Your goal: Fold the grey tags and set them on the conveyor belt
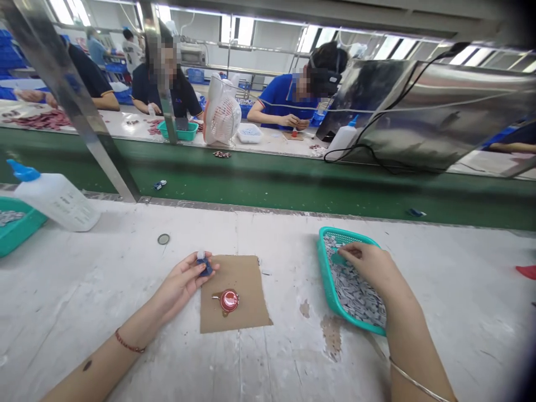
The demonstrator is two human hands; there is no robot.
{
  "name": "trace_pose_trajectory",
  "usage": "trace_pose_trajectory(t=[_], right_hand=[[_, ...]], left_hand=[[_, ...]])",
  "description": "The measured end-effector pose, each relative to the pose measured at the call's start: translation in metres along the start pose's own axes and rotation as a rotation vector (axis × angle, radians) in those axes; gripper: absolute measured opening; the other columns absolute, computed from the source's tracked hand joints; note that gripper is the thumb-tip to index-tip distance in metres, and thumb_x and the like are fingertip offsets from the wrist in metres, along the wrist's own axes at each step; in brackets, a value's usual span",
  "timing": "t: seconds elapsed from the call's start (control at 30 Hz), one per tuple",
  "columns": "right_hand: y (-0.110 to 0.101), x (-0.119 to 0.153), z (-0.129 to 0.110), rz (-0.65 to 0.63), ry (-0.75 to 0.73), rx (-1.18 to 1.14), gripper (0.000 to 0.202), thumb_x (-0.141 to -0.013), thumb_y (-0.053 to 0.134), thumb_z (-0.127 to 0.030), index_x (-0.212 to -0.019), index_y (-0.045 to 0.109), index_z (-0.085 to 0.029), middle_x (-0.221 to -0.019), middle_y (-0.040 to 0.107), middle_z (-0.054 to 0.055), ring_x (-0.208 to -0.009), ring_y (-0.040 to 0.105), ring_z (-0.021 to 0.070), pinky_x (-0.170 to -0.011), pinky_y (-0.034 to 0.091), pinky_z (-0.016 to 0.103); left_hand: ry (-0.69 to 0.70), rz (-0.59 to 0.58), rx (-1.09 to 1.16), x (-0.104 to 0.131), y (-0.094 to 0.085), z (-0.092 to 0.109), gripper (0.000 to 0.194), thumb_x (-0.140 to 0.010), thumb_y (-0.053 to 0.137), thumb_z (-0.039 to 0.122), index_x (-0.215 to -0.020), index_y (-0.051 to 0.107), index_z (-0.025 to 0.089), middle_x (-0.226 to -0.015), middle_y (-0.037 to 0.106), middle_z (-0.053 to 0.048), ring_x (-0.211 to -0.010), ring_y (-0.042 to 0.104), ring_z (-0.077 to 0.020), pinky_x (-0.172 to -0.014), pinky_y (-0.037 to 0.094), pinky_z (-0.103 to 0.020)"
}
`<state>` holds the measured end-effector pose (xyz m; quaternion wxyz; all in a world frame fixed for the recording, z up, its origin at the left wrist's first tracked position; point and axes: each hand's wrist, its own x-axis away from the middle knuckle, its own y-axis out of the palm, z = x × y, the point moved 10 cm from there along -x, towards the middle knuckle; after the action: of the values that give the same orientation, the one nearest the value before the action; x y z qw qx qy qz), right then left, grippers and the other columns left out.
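Note:
My left hand (187,279) pinches a small dark blue piece (205,267) with a whitish top between thumb and fingers, at the upper left corner of a brown cardboard sheet (255,296). On the cardboard lies a shiny red round thing (229,300) with a gold-brown edge and a small spout-like arm on its left. Over a teal plastic basket (329,285) full of small grey pieces (355,293), my right hand (368,265) has thumb and fingertips brought together. Whatever is between those fingertips is too small to make out.
A white bottle with a blue nozzle (62,201) and another teal basket (25,229) stand at the left. A bottle cap (163,239) lies behind my left hand. Past a metal post (79,95) and a green belt (251,178), several people work at a facing table.

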<state>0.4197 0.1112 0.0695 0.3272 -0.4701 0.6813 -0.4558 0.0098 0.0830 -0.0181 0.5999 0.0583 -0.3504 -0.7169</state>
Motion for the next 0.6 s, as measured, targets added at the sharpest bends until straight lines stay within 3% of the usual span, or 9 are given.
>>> trace_pose_trajectory(t=[0.1,0.2,0.27,0.37,0.47,0.6], right_hand=[[-0.013,0.016,-0.031,0.07,-0.065,-0.173,0.024,-0.085,0.058,-0.035,-0.094,0.07,-0.016,-0.093,0.073,0.013,-0.084,0.067,0.0244,-0.073,0.05,0.034],[-0.007,0.041,-0.08,0.022,-0.167,-0.569,0.026,-0.079,0.066,-0.043,-0.089,0.07,-0.019,-0.085,0.072,0.009,-0.077,0.067,0.0223,-0.071,0.052,0.033],[0.011,0.06,-0.12,-0.1,-0.248,-0.702,0.025,-0.077,0.068,-0.044,-0.084,0.07,-0.021,-0.081,0.071,0.006,-0.075,0.066,0.0205,-0.069,0.053,0.031],[0.053,0.087,-0.165,-0.352,-0.287,-0.754,0.024,-0.08,0.065,-0.044,-0.085,0.07,-0.021,-0.083,0.072,0.006,-0.078,0.066,0.0199,-0.071,0.052,0.03],[0.089,0.101,-0.181,-0.467,-0.298,-0.66,0.022,-0.082,0.062,-0.039,-0.085,0.071,-0.019,-0.087,0.073,0.006,-0.084,0.066,0.0209,-0.075,0.051,0.032],[0.118,0.107,-0.177,-0.471,-0.366,-0.434,0.019,-0.084,0.058,-0.031,-0.079,0.072,-0.02,-0.085,0.071,0.006,-0.08,0.064,0.0202,-0.073,0.049,0.032]], left_hand=[[0.025,-0.025,0.014,-0.001,-0.001,-0.001,0.021,-0.081,0.068,0.018,-0.103,0.068,0.017,-0.096,0.065,-0.005,-0.099,0.064,-0.0181,-0.086,0.054,-0.026],[0.058,-0.055,-0.01,0.001,0.0,0.002,0.024,-0.081,0.07,0.021,-0.104,0.068,0.018,-0.102,0.063,-0.006,-0.091,0.063,-0.0165,-0.069,0.054,-0.023],[0.067,-0.078,-0.01,0.003,0.002,0.004,0.022,-0.08,0.07,0.022,-0.102,0.067,0.019,-0.103,0.062,-0.005,-0.086,0.062,-0.0149,-0.064,0.052,-0.021],[0.056,-0.121,-0.012,0.004,0.007,0.003,0.019,-0.081,0.07,0.024,-0.099,0.067,0.019,-0.102,0.062,-0.005,-0.085,0.063,-0.0155,-0.068,0.053,-0.023],[0.056,-0.141,-0.042,0.005,0.009,0.003,0.018,-0.082,0.069,0.025,-0.098,0.066,0.018,-0.1,0.062,-0.005,-0.086,0.064,-0.0161,-0.073,0.053,-0.025],[0.054,-0.143,-0.072,0.005,0.007,0.001,0.019,-0.082,0.068,0.027,-0.099,0.065,0.019,-0.099,0.062,-0.004,-0.086,0.063,-0.0151,-0.074,0.053,-0.025]])
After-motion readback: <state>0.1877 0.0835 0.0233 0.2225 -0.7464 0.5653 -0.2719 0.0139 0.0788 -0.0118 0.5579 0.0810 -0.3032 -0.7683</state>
